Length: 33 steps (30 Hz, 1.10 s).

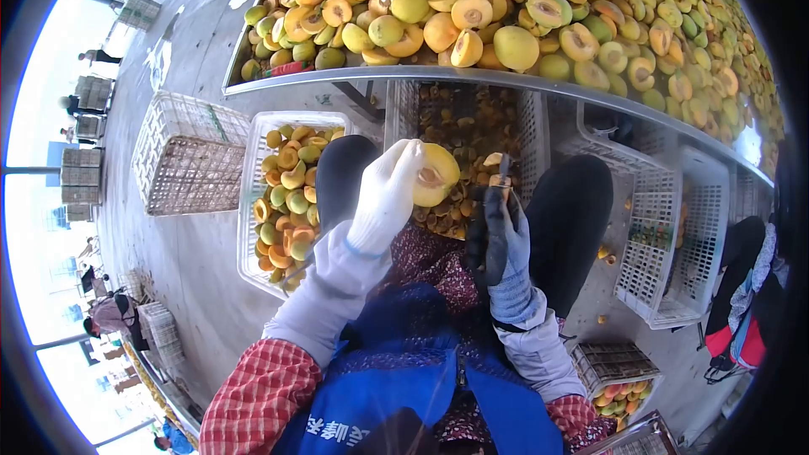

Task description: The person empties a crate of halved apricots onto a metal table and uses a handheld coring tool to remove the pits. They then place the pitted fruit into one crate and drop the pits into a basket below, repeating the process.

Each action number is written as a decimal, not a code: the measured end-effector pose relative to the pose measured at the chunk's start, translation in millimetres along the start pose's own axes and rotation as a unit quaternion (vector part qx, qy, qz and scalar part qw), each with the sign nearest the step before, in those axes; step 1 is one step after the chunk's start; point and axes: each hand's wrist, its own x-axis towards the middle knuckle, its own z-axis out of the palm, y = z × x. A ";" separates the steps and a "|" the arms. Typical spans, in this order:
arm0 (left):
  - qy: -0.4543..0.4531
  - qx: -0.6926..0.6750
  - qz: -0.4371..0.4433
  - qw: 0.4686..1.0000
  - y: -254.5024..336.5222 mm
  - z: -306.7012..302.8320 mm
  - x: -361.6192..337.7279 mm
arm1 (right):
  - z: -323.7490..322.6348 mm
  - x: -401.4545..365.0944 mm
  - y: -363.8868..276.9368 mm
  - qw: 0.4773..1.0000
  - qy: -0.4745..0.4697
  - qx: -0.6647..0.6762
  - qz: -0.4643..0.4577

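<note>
Head view. Left hand [386, 194], white-gloved, is gripping a halved fruit [436, 175] just below the bench [472, 77], fingers clasping it, cut face turning toward the right hand [499, 240]. That hand is clenching a small tool [503, 170], probably for pitting. A crate [531, 131] under the bench is catching pieces.

The only writing is a short row of white Chinese characters [339, 432] printed on the person's blue apron [506, 409] (upside down from this view, partly cut off by the picture's lower edge), too unclear to read.
</note>
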 end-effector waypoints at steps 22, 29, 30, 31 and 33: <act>-0.013 -0.089 0.116 0.989 10.6 14.4 -70.8 | 1.5 -50.9 -9.7 0.800 -0.117 -0.479 -0.342; -0.029 -0.047 0.133 0.990 4.5 19.4 -75.4 | -3.0 -62.1 -4.5 0.759 -0.100 -0.547 -0.339; -0.035 -0.080 0.105 0.991 8.7 21.4 -79.6 | -4.0 -63.7 -2.0 0.768 -0.102 -0.537 -0.335; -0.040 -0.113 0.078 0.990 13.4 23.2 -82.2 | -4.3 -64.5 0.4 0.776 -0.105 -0.526 -0.332; -0.038 -0.097 0.057 0.993 22.7 26.0 -86.0 | -7.5 -66.4 5.6 0.790 -0.112 -0.504 -0.330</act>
